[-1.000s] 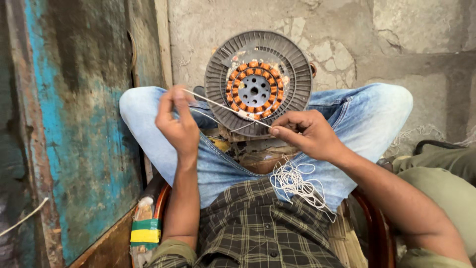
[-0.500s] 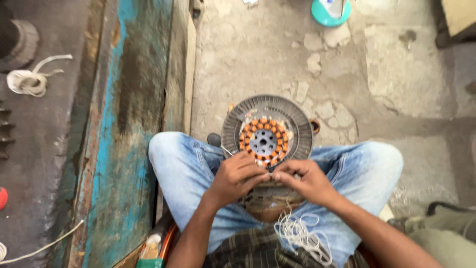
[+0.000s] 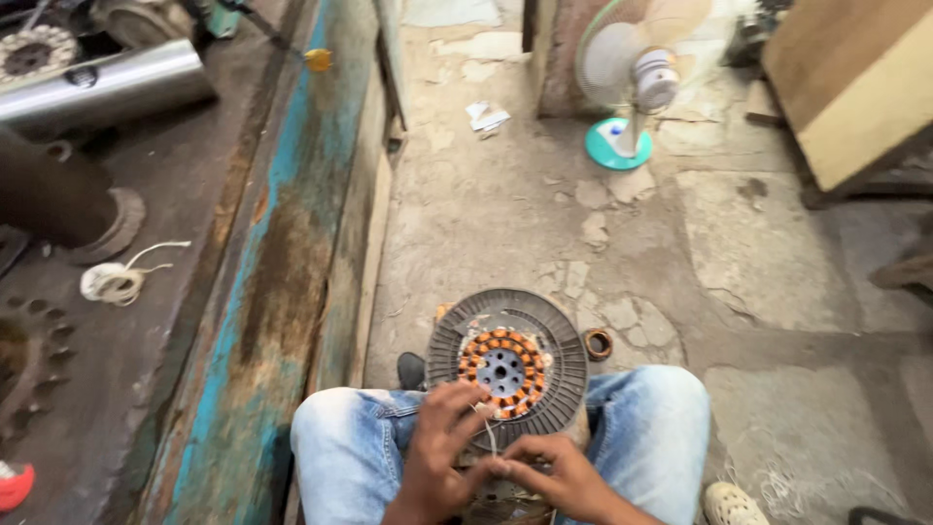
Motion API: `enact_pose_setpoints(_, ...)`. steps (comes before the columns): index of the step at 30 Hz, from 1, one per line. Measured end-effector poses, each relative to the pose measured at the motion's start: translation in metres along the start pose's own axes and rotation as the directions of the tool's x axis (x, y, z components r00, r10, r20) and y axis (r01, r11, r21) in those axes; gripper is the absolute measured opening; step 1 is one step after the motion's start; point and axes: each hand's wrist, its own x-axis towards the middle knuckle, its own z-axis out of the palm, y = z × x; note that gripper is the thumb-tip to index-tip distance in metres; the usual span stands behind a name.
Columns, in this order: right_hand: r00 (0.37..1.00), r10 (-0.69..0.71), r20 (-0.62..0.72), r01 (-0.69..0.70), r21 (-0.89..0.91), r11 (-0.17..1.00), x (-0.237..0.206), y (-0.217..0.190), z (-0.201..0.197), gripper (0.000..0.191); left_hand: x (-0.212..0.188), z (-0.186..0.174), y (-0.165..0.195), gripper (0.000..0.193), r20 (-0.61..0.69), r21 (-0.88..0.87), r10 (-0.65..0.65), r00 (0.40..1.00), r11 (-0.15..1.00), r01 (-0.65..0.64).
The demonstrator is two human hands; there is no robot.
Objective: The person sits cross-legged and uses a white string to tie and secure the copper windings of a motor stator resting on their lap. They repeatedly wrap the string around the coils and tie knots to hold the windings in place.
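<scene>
With both hands, left point(image 3: 442, 452) and right point(image 3: 554, 476), pinched shut on the white thread point(image 3: 489, 433), keep tension even across the stator point(image 3: 505, 367).

The bottom edge cuts off both forearms, and only the left hand point(image 3: 439, 449) and the right hand point(image 3: 556, 476) show. Where the two grips meet, the fingers cover the lower rim of the round fan motor stator point(image 3: 507, 367), and the thin white thread point(image 3: 486, 428) between them is too fine to follow to its end. The pale shoe point(image 3: 731, 504) is cropped at the bottom. The standing fan point(image 3: 632, 78) is washed out by glare. On the counter point(image 3: 185, 194), a red object point(image 3: 14, 484) is cut by the left edge.
</scene>
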Motion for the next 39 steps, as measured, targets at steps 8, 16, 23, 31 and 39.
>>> enact_pose_setpoints(8,0.998,-0.008,-0.062,0.021,0.199,0.980,0.020,0.010,0.007,0.018,-0.042,0.026,-0.045,0.030,0.334,-0.250,-0.214,0.918,0.919,0.305)
enact_pose_setpoints(16,0.967,0.238,-0.092,-0.222,0.157,0.962,0.019,-0.004,-0.012,0.021,-0.050,0.005,-0.124,0.018,-0.365,-0.624,-0.839,0.404,0.542,0.563)
enact_pose_setpoints(23,0.988,-0.143,-0.061,0.146,0.035,0.989,0.018,-0.011,-0.013,0.022,-0.007,-0.009,-0.047,0.038,-0.151,-0.071,-0.110,0.982,0.992,0.100)
enact_pose_setpoints(31,0.973,0.215,-0.084,-0.184,0.283,0.941,0.023,-0.007,0.002,0.022,-0.023,0.022,-0.072,0.025,0.499,-0.232,-0.222,0.838,0.897,0.376)
enact_pose_setpoints(39,0.975,0.196,-0.103,-0.178,0.166,0.970,0.040,-0.003,-0.004,0.023,-0.047,-0.010,-0.099,0.030,-0.375,-0.164,-0.436,0.818,0.900,0.405)
